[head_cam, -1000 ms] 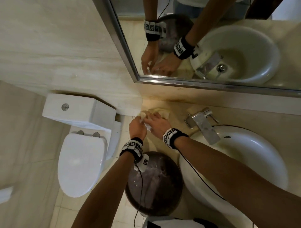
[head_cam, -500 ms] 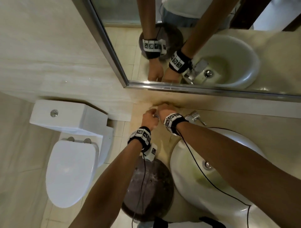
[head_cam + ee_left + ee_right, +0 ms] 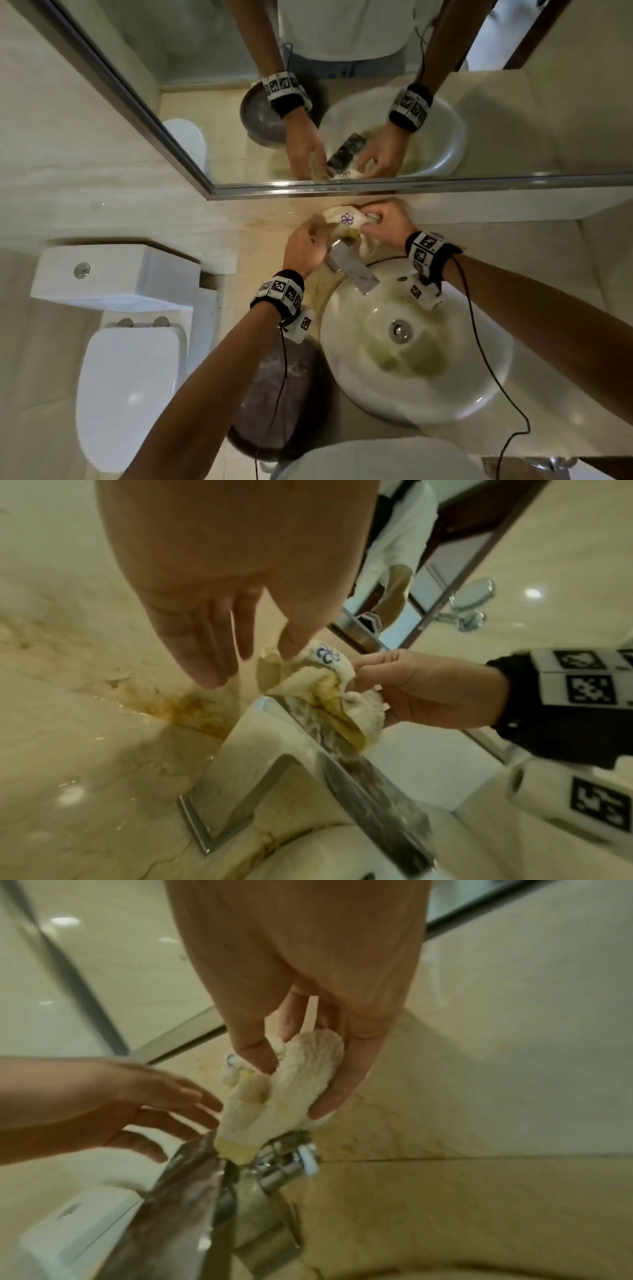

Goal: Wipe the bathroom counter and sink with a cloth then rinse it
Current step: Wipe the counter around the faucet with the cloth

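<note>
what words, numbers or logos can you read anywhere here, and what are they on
No readable words or numbers in any view.
Cream terry cloth: a small blue flower-like emblem, no letters; the right hand grips this cloth.
Black wristbands: black-and-white square code markers, patterns only, no text.
White toilet tank: a plain round chrome button, unmarked.
Flat chrome faucet: no brand visible; its surface is smeared.

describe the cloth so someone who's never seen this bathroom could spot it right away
Find the white sink, then the metal faucet behind it. Bunched over the faucet's base, gripped by the right hand, is the cloth: cream terry, yellow-stained, with a small blue flower mark.
</note>
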Motion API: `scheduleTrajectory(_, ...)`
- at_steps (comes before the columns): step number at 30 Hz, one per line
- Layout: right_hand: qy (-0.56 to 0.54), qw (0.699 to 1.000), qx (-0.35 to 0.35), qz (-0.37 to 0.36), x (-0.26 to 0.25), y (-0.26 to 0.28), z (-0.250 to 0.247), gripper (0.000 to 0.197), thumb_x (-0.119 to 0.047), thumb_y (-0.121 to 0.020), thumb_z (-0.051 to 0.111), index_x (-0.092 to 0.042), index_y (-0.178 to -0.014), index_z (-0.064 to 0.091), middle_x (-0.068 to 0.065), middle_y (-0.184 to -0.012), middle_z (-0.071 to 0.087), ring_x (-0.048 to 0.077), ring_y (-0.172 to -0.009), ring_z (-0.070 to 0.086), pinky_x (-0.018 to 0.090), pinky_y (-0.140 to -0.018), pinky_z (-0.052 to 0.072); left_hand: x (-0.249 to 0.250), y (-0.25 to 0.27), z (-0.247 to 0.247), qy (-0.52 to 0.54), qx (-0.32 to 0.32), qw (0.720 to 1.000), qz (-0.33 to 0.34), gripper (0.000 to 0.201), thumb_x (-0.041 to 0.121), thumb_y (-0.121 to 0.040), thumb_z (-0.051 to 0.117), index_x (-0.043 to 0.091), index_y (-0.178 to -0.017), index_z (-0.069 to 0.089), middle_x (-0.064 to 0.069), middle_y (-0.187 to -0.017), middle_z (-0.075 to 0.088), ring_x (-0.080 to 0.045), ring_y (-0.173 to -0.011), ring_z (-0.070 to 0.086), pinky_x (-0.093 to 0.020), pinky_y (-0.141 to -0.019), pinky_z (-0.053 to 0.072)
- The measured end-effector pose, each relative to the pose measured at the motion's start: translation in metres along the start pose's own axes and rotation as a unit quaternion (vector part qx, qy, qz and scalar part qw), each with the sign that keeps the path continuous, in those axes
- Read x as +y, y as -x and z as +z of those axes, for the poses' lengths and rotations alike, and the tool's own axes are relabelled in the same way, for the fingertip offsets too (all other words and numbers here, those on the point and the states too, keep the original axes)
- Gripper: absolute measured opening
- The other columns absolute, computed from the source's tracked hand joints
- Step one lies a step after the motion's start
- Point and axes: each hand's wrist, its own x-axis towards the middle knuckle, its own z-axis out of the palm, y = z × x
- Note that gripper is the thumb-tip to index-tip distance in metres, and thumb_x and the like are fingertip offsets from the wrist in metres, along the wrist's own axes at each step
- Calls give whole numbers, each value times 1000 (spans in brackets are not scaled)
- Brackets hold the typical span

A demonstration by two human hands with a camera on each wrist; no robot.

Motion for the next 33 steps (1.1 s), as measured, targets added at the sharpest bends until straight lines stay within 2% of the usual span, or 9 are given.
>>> scheduleTrajectory(3,12,999,34,33,41,16,-18,47,-22,-81,80,-10,-125,69,4,-115,72,16,-102,66,32,-93,53,-1,9,23,-78,-96,992,14,37,50,-85,67,18,-104,65,9,-90,67,-10,-74,62,-27,-67,53)
scheduleTrajectory(6,61,993,52,83,85,29,-26,42,-22,-82,77,-16,-123,71,7,-114,72,25,-103,67,39,-92,55,5,14,33,-151,-72,985,38,36,45,-80,75,15,-93,61,-2,-80,63,-17,-68,54,-26,-59,38)
scheduleTrajectory(10,76,984,85,140,128,28,-21,46,-21,-87,71,-16,-132,63,13,-129,63,31,-114,62,40,-100,51,11,13,30,-145,-54,987,31,32,44,-77,81,22,-80,58,12,-65,53,-6,-56,46,-24,-53,33)
scheduleTrajectory(15,131,988,-21,82,111,-2,4,46,-18,-87,68,-19,-133,59,10,-136,58,28,-112,60,33,-95,49,10,15,36,-159,-36,986,17,33,44,-77,80,19,-84,60,9,-68,57,-9,-59,49,-24,-54,35)
scheduleTrajectory(18,152,984,-44,76,96,-15,17,28,-21,-85,68,-24,-112,66,1,-122,64,18,-92,58,24,-78,44,12,16,36,-157,-37,987,4,36,44,-77,81,18,-98,66,6,-75,62,-11,-65,53,-27,-60,44)
scheduleTrajectory(21,180,980,-83,33,89,-23,41,30,-37,-81,65,-30,-111,63,-6,-109,65,21,-98,64,25,-80,46,12,14,34,-152,-45,987,10,33,44,-77,81,18,-81,62,5,-68,59,-10,-58,47,-27,-56,38)
scheduleTrajectory(24,202,973,-113,-5,78,-24,59,22,-55,-84,54,-36,-95,55,-12,-90,60,22,-84,62,33,-78,52,15,13,32,-154,-50,987,11,38,44,-76,81,14,-73,58,1,-64,56,-11,-55,41,-27,-53,32)
scheduleTrajectory(30,149,982,-116,22,79,-4,61,19,-43,-90,53,-27,-81,58,-2,-78,65,20,-67,63,27,-56,45,19,10,27,-174,-78,982,-5,42,47,-76,80,16,-68,54,2,-61,54,-14,-55,44,-30,-54,32)
scheduleTrajectory(33,137,985,-94,43,87,9,64,14,-23,-91,63,-15,-103,65,7,-94,68,30,-84,65,34,-71,53,21,4,16,-189,-136,973,-5,29,41,-81,78,15,-83,65,-2,-76,64,-18,-69,58,-28,-64,40)
